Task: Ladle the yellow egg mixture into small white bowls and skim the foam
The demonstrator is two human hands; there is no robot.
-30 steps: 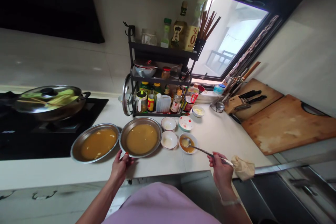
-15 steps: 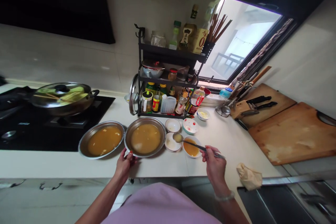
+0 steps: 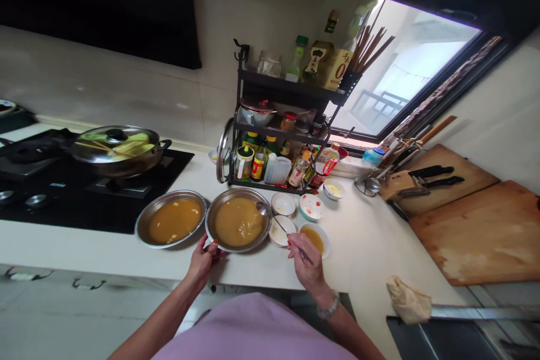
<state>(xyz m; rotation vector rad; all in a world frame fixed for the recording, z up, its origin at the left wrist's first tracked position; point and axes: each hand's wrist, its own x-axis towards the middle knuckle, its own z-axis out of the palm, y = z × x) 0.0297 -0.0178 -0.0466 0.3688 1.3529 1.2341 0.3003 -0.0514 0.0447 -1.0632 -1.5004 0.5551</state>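
Observation:
My left hand [image 3: 203,260] is closed on the near left rim of a round metal bowl [image 3: 230,194] of cloudy yellow-brown liquid, thumb on top. My right hand [image 3: 307,264] grips a long-handled metal spoon [image 3: 277,218]. The spoon's head is tilted over the right side of that bowl, and ripples show in the liquid. Against its left stands a second metal bowl [image 3: 144,226] with similar liquid and a few pale bits. Partly behind my right hand is a small white bowl [image 3: 325,236] of orange liquid. A shallow white dish [image 3: 282,233] lies under the spoon handle.
Small bowls [image 3: 283,204] stand behind the dish. A black rack [image 3: 291,80] of bottles and jars is at the back. On the left hob sits a lidded pan [image 3: 120,164]. To the right are a knife block [image 3: 400,181], chopping boards [image 3: 476,236] and a cloth [image 3: 407,298].
My right hand has moved left with the spoon, whose head passed from above the small dishes to over the metal bowl. My left hand keeps its hold. The view has shifted slightly.

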